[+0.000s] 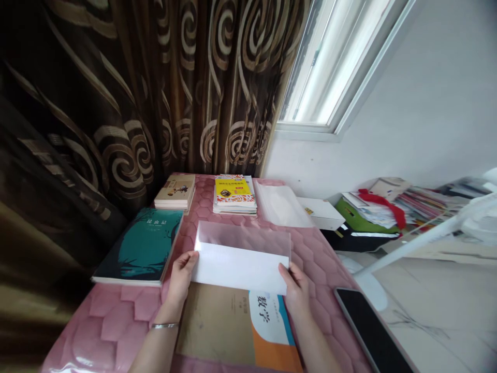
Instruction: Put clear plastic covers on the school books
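A clear plastic book cover (240, 267), its nearer part white and its far strip see-through, is held level between both hands. My left hand (183, 270) pinches its left edge, thumb on top. On the right edge, my right hand (295, 285) has a similar pinch. Below and nearer lies a textbook (223, 326) with a brown, white, blue and orange cover; the plastic overlaps its far edge. Farther back, a stack of translucent plastic covers (285, 204) rests on the table.
On the pink padded tabletop (134, 311) are a teal book (149, 248), a small brown book stack (176, 189) and a yellow-topped book stack (235, 194). A phone (373, 331) lies at the right edge. Beyond stand a white lamp (419, 235) and a green bin (357, 212) with papers.
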